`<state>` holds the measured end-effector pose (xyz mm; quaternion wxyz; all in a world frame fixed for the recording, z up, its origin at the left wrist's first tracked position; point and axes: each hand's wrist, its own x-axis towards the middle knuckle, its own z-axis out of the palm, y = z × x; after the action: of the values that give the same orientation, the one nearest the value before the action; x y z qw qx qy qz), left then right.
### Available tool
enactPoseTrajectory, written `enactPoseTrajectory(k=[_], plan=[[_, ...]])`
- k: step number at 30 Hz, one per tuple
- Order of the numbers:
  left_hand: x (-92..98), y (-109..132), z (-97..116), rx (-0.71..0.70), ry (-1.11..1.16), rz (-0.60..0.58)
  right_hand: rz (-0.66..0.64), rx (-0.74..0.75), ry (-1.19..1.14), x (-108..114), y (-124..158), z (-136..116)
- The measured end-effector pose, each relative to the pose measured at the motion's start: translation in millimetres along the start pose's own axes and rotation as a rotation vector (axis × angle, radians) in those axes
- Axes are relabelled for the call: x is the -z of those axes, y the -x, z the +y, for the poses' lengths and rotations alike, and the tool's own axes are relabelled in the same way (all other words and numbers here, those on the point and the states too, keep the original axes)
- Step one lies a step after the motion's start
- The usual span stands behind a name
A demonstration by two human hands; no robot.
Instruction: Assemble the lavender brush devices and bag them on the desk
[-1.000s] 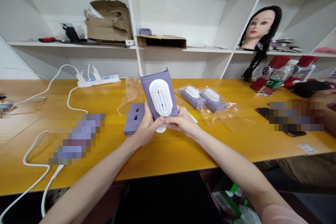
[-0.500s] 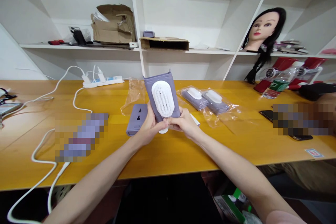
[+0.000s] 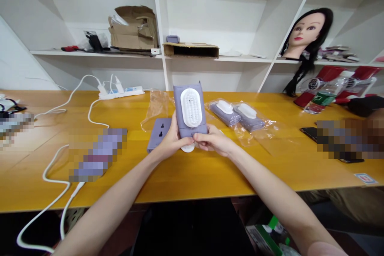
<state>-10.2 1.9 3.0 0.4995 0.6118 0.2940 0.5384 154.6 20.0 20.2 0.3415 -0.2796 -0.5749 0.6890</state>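
I hold a purple rectangular case with a white oval brush pad point(image 3: 190, 110) upright above the yellow table point(image 3: 192, 176). My left hand point(image 3: 169, 140) grips its lower left side, fingers wrapped round it. My right hand point(image 3: 213, 141) pinches its lower right edge. A white round piece point(image 3: 187, 149) shows just below the case, between my thumbs. Behind my left hand a purple flat part with slots point(image 3: 158, 133) lies on the table.
Two bagged purple-and-white brushes point(image 3: 237, 114) lie to the right, an empty clear bag point(image 3: 156, 106) behind. A white power strip point(image 3: 121, 92) with cables sits at the back left. A mannequin head point(image 3: 307, 34) and a bottle point(image 3: 321, 98) stand far right. Another person's arm point(image 3: 367, 118) is at the right edge.
The case has turned from a leftward tilt to upright and faces me more squarely. Both hands keep their hold. The view has shifted slightly left.
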Motion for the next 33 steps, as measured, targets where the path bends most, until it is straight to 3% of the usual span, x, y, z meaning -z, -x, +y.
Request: enactPoseTrajectory(k=[7, 18, 26, 29, 33], plan=[[3.8, -4, -12, -0.032, 0.028, 0.119, -0.117, 0.018, 0.07, 1, 2, -5], [-2.3, -5, -12, 0.014, 0.019, 0.189, -0.03, 0.093, 0.254, 4, -1, 4], [-3.7, -5, -10, 0.057, 0.119, 0.196, 0.071, 0.198, 0.611, 12, 0, 4], [-1.6, -6, -12, 0.043, 0.147, 0.196, 0.075, 0.224, 0.581, 19, 1, -2], [-1.8, -4, -13, 0.034, 0.066, 0.091, 0.129, 0.37, 0.252, 20, 1, -13]])
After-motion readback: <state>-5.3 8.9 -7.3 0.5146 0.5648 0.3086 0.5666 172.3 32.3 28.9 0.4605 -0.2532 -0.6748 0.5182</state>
